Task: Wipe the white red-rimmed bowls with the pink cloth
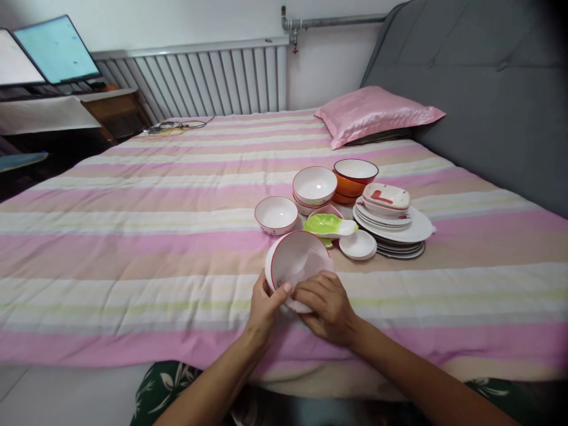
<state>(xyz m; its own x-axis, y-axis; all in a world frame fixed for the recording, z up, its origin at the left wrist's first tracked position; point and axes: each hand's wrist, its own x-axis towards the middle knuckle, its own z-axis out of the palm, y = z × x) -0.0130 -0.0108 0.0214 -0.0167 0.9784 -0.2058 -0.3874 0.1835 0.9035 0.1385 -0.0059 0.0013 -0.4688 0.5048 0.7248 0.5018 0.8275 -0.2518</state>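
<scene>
A white bowl (290, 251) with a red rim is tilted up off the bed, its inside facing me. My left hand (265, 305) grips its left lower edge, thumb over the rim and fingers behind. My right hand (327, 303) is closed at the lower right of the bowl, pressing a pale thin cloth or tissue (322, 262) against the rim and inside. Just beyond stand another red-rimmed bowl (276, 214), a green leaf-shaped dish (326, 225) and a small white saucer (357, 244).
Behind are stacked red-rimmed bowls (314, 184) and orange bowls (355, 171). To the right, small rectangular dishes (386, 197) top a stack of plates (419, 226). All rest on a striped bedspread (155, 248). A pink pillow (377, 112) lies by the grey headboard (479, 77).
</scene>
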